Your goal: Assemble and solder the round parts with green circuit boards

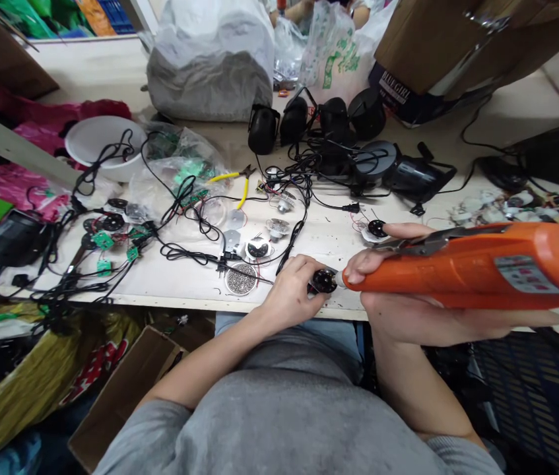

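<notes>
L hand point(289, 291) pinches small round blk part point(323, 282) over worktop point(175, 290) nr front edge; R hand point(404, 323) grips orange elec screwdriver point(467, 267), tip touching part. Dish of screws point(240, 279) left of L hand, nr front edge; yellow-handled pliers point(237, 179) further back.

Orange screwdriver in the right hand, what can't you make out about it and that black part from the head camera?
Head view only:
Orange electric screwdriver, in the right hand: rear end cut off by the right edge.
Its grey label: print too small to read.
Small black round part: the left hand hides its back.
Screwdriver tip against the part: too small to tell.
</notes>
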Action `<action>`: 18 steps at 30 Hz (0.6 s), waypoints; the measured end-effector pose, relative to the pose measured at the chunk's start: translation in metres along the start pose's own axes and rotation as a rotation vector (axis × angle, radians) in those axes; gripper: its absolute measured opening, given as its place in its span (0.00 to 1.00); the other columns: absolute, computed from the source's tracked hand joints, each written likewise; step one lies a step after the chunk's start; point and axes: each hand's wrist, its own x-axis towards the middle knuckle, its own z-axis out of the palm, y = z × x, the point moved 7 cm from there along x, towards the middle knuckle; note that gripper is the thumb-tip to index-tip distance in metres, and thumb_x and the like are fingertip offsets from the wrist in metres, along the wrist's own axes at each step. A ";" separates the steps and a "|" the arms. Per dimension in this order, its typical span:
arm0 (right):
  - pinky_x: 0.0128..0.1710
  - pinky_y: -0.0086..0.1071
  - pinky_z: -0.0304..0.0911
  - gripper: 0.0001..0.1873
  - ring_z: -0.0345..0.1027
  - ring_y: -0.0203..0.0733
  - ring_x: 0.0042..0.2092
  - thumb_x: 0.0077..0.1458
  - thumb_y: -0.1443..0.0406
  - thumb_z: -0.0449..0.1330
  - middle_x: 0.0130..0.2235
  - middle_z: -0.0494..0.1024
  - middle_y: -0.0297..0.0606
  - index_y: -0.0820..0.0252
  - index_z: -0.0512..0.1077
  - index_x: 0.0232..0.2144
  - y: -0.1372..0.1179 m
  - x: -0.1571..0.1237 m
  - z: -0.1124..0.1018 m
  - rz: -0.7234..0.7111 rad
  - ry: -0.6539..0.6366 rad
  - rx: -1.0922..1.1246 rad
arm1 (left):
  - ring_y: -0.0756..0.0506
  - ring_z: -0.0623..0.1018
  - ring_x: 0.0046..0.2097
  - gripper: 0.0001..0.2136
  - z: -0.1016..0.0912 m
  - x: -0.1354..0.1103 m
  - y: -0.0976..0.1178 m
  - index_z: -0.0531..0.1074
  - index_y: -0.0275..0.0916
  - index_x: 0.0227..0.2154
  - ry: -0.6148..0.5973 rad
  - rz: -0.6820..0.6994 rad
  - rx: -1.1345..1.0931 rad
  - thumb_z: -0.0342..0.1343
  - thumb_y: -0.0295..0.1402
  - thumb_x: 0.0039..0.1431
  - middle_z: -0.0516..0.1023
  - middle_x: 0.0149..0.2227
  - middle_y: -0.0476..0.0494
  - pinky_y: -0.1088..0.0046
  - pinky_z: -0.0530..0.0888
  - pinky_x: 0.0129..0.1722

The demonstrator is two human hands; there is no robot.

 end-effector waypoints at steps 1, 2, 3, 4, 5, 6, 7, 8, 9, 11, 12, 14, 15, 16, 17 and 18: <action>0.31 0.47 0.69 0.47 0.71 0.48 0.29 0.43 0.24 0.45 0.45 0.77 0.45 0.45 0.70 0.50 0.000 0.000 0.002 0.005 -0.014 -0.013 | 0.39 0.76 0.49 0.20 0.001 0.000 -0.001 0.72 0.39 0.48 -0.004 -0.006 0.011 0.66 0.30 0.52 0.77 0.46 0.40 0.59 0.74 0.51; 0.31 0.48 0.69 0.46 0.71 0.48 0.29 0.42 0.23 0.46 0.45 0.77 0.44 0.44 0.71 0.49 0.000 0.001 0.003 0.011 -0.012 -0.021 | 0.38 0.75 0.51 0.23 0.002 0.000 -0.003 0.71 0.39 0.51 -0.010 -0.015 0.024 0.67 0.31 0.51 0.76 0.48 0.39 0.58 0.74 0.52; 0.30 0.47 0.69 0.46 0.70 0.47 0.28 0.42 0.23 0.45 0.44 0.77 0.43 0.43 0.71 0.48 0.000 0.001 0.004 0.009 0.014 -0.021 | 0.37 0.75 0.52 0.26 0.003 0.000 -0.005 0.69 0.39 0.54 -0.017 -0.027 0.038 0.68 0.31 0.51 0.76 0.50 0.38 0.57 0.73 0.52; 0.29 0.46 0.68 0.45 0.69 0.46 0.27 0.41 0.23 0.45 0.43 0.77 0.42 0.42 0.72 0.46 0.000 0.002 0.004 0.010 0.039 -0.016 | 0.37 0.75 0.53 0.29 0.004 0.001 -0.007 0.68 0.39 0.56 -0.028 -0.040 0.050 0.69 0.31 0.50 0.76 0.51 0.38 0.56 0.73 0.53; 0.27 0.45 0.68 0.45 0.68 0.46 0.26 0.40 0.23 0.46 0.42 0.77 0.41 0.42 0.73 0.44 -0.001 0.002 0.006 0.011 0.058 -0.002 | 0.36 0.75 0.53 0.30 0.006 0.001 -0.009 0.67 0.39 0.57 -0.042 -0.051 0.058 0.69 0.31 0.50 0.76 0.51 0.38 0.56 0.72 0.53; 0.26 0.44 0.66 0.44 0.67 0.45 0.26 0.40 0.23 0.46 0.41 0.77 0.40 0.42 0.74 0.43 -0.001 0.003 0.007 0.008 0.068 0.025 | 0.36 0.75 0.53 0.30 0.007 0.002 -0.011 0.68 0.40 0.57 -0.061 -0.061 0.062 0.69 0.31 0.50 0.77 0.51 0.38 0.56 0.72 0.53; 0.24 0.43 0.65 0.41 0.67 0.45 0.25 0.42 0.24 0.48 0.41 0.77 0.40 0.42 0.75 0.42 -0.002 0.003 0.009 0.005 0.073 0.065 | 0.37 0.76 0.52 0.29 0.009 0.003 -0.012 0.68 0.40 0.56 -0.079 -0.067 0.062 0.69 0.31 0.50 0.78 0.49 0.39 0.56 0.72 0.52; 0.23 0.42 0.64 0.38 0.67 0.45 0.25 0.44 0.27 0.51 0.40 0.78 0.39 0.43 0.75 0.41 -0.002 0.004 0.011 0.002 0.069 0.111 | 0.37 0.77 0.51 0.27 0.009 0.004 -0.014 0.69 0.40 0.54 -0.092 -0.070 0.061 0.69 0.31 0.50 0.78 0.48 0.40 0.57 0.73 0.52; 0.23 0.41 0.64 0.35 0.67 0.45 0.26 0.45 0.29 0.53 0.39 0.78 0.39 0.43 0.76 0.41 -0.002 0.004 0.013 0.005 0.044 0.154 | 0.37 0.77 0.50 0.26 0.010 0.004 -0.014 0.70 0.40 0.53 -0.100 -0.071 0.057 0.70 0.32 0.50 0.79 0.47 0.41 0.57 0.73 0.51; 0.23 0.41 0.64 0.34 0.68 0.46 0.27 0.47 0.31 0.55 0.34 0.76 0.38 0.45 0.77 0.42 0.000 0.004 0.017 0.019 -0.024 0.212 | 0.38 0.77 0.49 0.25 0.009 0.005 -0.015 0.71 0.39 0.51 -0.100 -0.070 0.053 0.70 0.33 0.50 0.79 0.46 0.41 0.58 0.73 0.50; 0.24 0.41 0.64 0.36 0.69 0.47 0.27 0.46 0.31 0.55 0.32 0.76 0.38 0.46 0.77 0.42 0.001 0.004 0.018 0.027 -0.053 0.226 | 0.38 0.77 0.49 0.25 0.009 0.005 -0.016 0.72 0.39 0.51 -0.095 -0.069 0.052 0.70 0.33 0.50 0.79 0.46 0.40 0.58 0.73 0.50; 0.24 0.42 0.65 0.41 0.69 0.48 0.27 0.44 0.27 0.54 0.31 0.75 0.39 0.49 0.77 0.43 0.003 0.003 0.017 0.034 -0.087 0.239 | 0.38 0.78 0.49 0.24 0.008 0.005 -0.015 0.72 0.38 0.50 -0.083 -0.063 0.051 0.71 0.33 0.49 0.79 0.46 0.40 0.58 0.73 0.49; 0.24 0.42 0.65 0.42 0.69 0.48 0.27 0.42 0.26 0.54 0.32 0.76 0.39 0.49 0.77 0.43 0.005 0.002 0.016 0.033 -0.077 0.241 | 0.38 0.78 0.48 0.24 0.008 0.005 -0.015 0.73 0.38 0.50 -0.077 -0.059 0.051 0.70 0.33 0.49 0.79 0.45 0.40 0.59 0.74 0.49; 0.25 0.42 0.64 0.43 0.68 0.48 0.27 0.42 0.26 0.54 0.33 0.76 0.39 0.49 0.77 0.43 0.005 0.002 0.014 0.029 -0.061 0.238 | 0.38 0.78 0.48 0.24 0.008 0.005 -0.015 0.73 0.38 0.50 -0.072 -0.055 0.052 0.70 0.33 0.49 0.79 0.45 0.39 0.59 0.74 0.49; 0.25 0.42 0.64 0.44 0.68 0.47 0.26 0.42 0.25 0.52 0.33 0.76 0.39 0.49 0.77 0.43 0.006 0.001 0.014 0.024 -0.044 0.229 | 0.38 0.78 0.48 0.24 0.007 0.004 -0.014 0.73 0.37 0.50 -0.067 -0.050 0.052 0.70 0.33 0.50 0.79 0.45 0.39 0.59 0.74 0.49; 0.24 0.42 0.64 0.45 0.68 0.47 0.26 0.44 0.25 0.49 0.31 0.75 0.38 0.49 0.77 0.43 0.006 0.001 0.013 0.018 -0.030 0.215 | 0.38 0.78 0.48 0.24 0.007 0.004 -0.014 0.73 0.37 0.50 -0.064 -0.046 0.052 0.70 0.33 0.50 0.79 0.45 0.39 0.59 0.74 0.49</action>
